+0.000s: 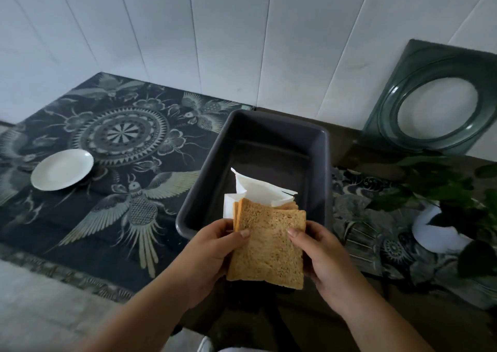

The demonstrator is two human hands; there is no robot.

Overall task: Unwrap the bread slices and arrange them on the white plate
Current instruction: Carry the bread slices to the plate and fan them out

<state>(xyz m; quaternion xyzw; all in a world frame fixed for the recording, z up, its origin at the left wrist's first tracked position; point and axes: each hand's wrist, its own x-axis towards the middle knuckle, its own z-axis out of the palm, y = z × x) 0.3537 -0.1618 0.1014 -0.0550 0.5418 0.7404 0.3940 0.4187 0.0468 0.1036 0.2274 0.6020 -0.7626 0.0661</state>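
Both hands, left hand (pixel 212 247) and right hand (pixel 320 255), grip the bread slices (pixel 269 241) over the grey tub (pixel 326 163), where a slack pinch could fan them apart, far from the white plate (pixel 62 169) at left.

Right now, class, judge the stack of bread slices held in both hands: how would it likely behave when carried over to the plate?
The bread slices look soft and thin, so probably light and bendy. The left hand and right hand grip opposite edges; slices fan apart at the top, so they may slide. The white plate lies far left.
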